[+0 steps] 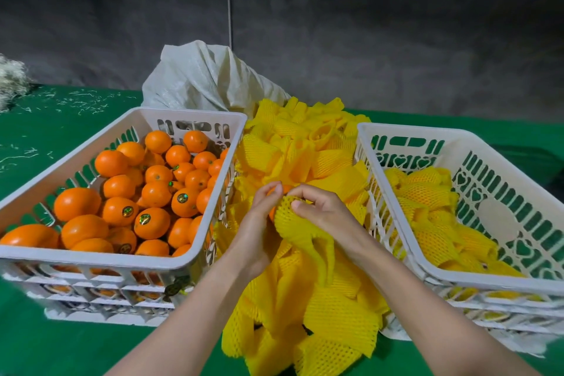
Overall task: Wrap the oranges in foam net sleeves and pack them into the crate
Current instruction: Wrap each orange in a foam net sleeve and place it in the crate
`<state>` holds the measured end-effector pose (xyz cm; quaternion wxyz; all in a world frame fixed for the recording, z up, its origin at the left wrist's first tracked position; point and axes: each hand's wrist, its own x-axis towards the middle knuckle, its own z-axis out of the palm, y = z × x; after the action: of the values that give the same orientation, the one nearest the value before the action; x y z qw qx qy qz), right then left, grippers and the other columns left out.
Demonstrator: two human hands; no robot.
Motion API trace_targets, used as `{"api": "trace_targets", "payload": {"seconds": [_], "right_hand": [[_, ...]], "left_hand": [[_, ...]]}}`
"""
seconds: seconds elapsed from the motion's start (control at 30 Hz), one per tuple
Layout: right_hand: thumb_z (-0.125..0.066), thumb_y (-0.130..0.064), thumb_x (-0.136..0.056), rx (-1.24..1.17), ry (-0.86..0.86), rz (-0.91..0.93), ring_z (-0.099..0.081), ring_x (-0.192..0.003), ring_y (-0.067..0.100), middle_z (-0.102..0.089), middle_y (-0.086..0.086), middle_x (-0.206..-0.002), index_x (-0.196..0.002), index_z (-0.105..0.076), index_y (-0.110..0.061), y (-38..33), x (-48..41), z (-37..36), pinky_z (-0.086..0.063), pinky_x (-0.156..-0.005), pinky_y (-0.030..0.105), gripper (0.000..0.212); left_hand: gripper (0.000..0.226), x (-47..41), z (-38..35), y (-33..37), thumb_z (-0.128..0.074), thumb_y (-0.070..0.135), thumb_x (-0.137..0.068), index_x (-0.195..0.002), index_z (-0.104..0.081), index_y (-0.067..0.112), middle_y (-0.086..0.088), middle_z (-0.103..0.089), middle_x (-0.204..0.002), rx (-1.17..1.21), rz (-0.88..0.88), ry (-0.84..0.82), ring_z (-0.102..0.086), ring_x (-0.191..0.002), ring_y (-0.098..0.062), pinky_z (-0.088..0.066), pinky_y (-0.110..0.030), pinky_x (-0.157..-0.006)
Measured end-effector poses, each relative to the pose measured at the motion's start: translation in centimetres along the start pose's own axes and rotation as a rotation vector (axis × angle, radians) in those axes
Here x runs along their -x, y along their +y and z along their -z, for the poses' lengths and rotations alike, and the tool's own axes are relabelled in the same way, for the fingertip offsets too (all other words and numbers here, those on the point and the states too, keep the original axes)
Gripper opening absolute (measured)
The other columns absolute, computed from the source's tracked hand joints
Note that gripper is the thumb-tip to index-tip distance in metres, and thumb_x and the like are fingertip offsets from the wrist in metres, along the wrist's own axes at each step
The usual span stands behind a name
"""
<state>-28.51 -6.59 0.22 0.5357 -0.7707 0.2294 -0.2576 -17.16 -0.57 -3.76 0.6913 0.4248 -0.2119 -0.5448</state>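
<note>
Left crate sits tight on my left, full of bare oranges, so each pick is a short reach.

My left hand is curled round 1 orange. Only slivers of peel show. I hold it over the sleeve pile that lies between the 2 crates.

A yellow foam net sleeve is part way over the fruit, with its loose tail hanging toward me. My right hand pinches the sleeve mouth, thumb and fingers closed on the mesh, I reckon to stretch it over the rest. Step: sleeving, not packed yet.

Right crate holds wrapped oranges along its left side. Its right part shows bare plastic, so there's room to drop.

Edges:
- The right crate's left rim stands between my hands and that spot, so I must lift over it.
- The pile spills against both crate walls.
- Green tabletop shows at the near edge.
- A white sack sits behind the pile, out of the path.
</note>
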Motion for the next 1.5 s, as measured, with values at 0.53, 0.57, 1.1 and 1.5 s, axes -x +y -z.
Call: {"api": "trace_targets", "payload": {"seconds": [0.53, 0.57, 1.1, 1.5], "right_hand": [[-0.049, -0.001, -0.092, -0.244, 0.113, -0.125, -0.061, -0.067, 0.012, -0.06, 0.009, -0.084, -0.096, -0.058, -0.006, 1.5, 0.7, 0.2, -0.051, -0.059, 0.024, 0.011], [-0.049, -0.003, -0.093, -0.107, 0.156, -0.053, -0.06, -0.075, 0.013, -0.061, 0.007, -0.087, -0.094, -0.06, -0.009, 1.7, 0.6, 0.4, -0.05, -0.067, 0.027, 0.012], [-0.049, -0.015, -0.094, -0.293, 0.5, -0.14, -0.042, -0.071, 0.014, -0.046, 0.005, -0.076, -0.077, -0.048, -0.014, 3.2, 1.4, -3.7, -0.035, -0.068, 0.036, 0.018], [-0.056, -0.03, -0.089, -0.073, 0.556, 0.071, -0.024, -0.052, 0.015, -0.023, 0.001, -0.051, -0.052, -0.028, -0.016, 2.3, 0.0, -2.1, -0.021, -0.054, 0.034, 0.048]], "left_hand": [[0.066, 0.5, 1.6, -1.0, -0.079, 0.018, -0.07, -0.124, -0.045, 0.034, -0.004, -0.057, -0.117, -0.288, -0.069, -0.148, -0.059, -0.094, -0.02, -0.041, -0.032, -0.071], [0.067, 0.5, 1.6, -1.0, -0.081, 0.019, -0.067, -0.123, -0.045, 0.033, -0.003, -0.057, -0.115, -0.308, -0.071, -0.115, -0.06, -0.091, -0.018, -0.041, -0.03, -0.068], [0.029, -0.9, 0.5, -1.8, -0.053, 0.044, -0.088, -0.09, -0.062, 0.017, -0.003, -0.061, -0.082, 0.283, 0.073, 0.141, -0.06, -0.074, -0.018, -0.047, -0.039, -0.083], [0.034, -0.4, 0.2, -1.3, -0.062, 0.041, -0.064, -0.085, -0.059, 0.015, 0.0, -0.068, -0.059, 0.302, 0.017, 0.043, -0.067, -0.052, -0.013, -0.052, -0.025, -0.048]]}}
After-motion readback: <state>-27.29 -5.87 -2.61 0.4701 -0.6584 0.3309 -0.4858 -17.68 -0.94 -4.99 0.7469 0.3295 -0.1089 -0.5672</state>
